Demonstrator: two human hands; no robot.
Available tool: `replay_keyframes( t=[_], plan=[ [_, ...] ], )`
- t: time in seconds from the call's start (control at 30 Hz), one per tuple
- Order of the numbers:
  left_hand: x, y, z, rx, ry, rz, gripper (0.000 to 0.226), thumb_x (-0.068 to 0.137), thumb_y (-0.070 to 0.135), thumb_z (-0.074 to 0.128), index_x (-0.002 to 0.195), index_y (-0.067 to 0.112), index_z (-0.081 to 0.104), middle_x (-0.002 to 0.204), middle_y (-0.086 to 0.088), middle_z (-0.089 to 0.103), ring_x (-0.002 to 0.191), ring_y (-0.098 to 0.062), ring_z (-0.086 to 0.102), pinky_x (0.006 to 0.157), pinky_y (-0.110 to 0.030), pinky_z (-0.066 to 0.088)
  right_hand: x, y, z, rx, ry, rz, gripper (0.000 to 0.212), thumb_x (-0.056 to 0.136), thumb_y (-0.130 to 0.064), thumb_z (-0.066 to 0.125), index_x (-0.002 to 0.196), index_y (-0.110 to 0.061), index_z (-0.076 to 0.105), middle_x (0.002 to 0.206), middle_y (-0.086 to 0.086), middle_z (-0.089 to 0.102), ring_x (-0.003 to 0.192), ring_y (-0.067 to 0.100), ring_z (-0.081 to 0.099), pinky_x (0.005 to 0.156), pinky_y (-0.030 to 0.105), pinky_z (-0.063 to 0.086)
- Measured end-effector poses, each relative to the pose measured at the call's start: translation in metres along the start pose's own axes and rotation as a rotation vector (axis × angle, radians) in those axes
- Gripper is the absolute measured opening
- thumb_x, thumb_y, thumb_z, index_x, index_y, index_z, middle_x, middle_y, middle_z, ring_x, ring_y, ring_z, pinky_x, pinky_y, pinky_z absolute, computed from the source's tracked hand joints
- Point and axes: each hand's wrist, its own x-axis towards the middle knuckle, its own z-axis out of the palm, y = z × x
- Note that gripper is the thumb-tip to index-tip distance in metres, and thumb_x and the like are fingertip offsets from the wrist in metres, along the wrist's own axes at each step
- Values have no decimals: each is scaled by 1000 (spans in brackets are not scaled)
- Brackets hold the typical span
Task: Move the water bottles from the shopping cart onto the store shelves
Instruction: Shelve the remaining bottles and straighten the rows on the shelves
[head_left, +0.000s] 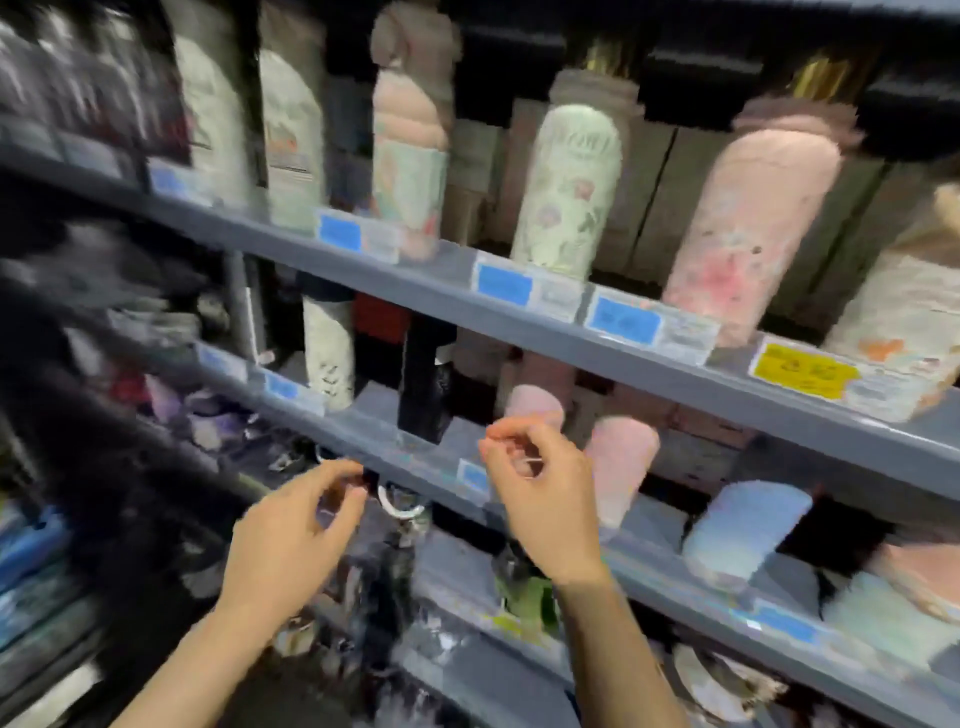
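Note:
The head view is blurred by motion. Grey store shelves (519, 312) hold standing water bottles: a pale green floral bottle (569, 192), a pink bottle (753, 223) and a pink-capped patterned bottle (410, 150) on the upper shelf. A black bottle (423, 379) and a pink bottle (621, 467) stand one shelf lower. My left hand (296, 535) and my right hand (540, 483) hover in front of the lower shelf edge, fingers loosely curled, holding nothing. The shopping cart is out of view.
Blue price tags (504, 283) and a yellow tag (802, 371) line the shelf edges. A light blue bottle (748, 530) lies on a lower shelf at right. Dark, blurred goods fill the left side. More items sit on the bottom shelves.

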Motion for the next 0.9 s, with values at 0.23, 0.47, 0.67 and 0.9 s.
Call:
replay_keyframes(
  t=[0.23, 0.47, 0.67, 0.9],
  plan=[
    [2, -109, -39, -40, 22, -236, 8, 89, 30, 63, 94, 35, 66, 73, 13, 67, 67, -11, 63, 66, -34, 52, 17, 9, 136, 152, -272, 192, 4, 88, -3, 67, 87, -5, 64, 69, -2, 55, 56, -2, 48, 57, 11, 38],
    [42, -180, -53, -31, 47, -322, 12, 89, 30, 63, 89, 42, 61, 74, 16, 68, 70, -1, 62, 67, -33, 52, 53, 24, 244, 198, -188, 158, 14, 81, -19, 72, 85, -25, 60, 75, -1, 60, 66, 7, 57, 68, 22, 48],
    [132, -218, -39, -60, 138, -320, 9, 88, 26, 65, 96, 30, 68, 85, 14, 68, 77, -2, 63, 75, -30, 51, 91, 37, 285, 88, -120, 46, 9, 81, -35, 57, 73, -32, 56, 80, -10, 63, 77, 16, 59, 72, 27, 46],
    [240, -272, -19, 67, -10, -35, 86, 76, 72, 52, 141, 16, 42, 140, -4, 45, 132, -21, 39, 108, -33, 31, 119, 42, 317, 35, -196, -84, 27, 85, -33, 58, 103, -15, 62, 99, -3, 57, 92, 6, 55, 82, 7, 40]
  ],
)
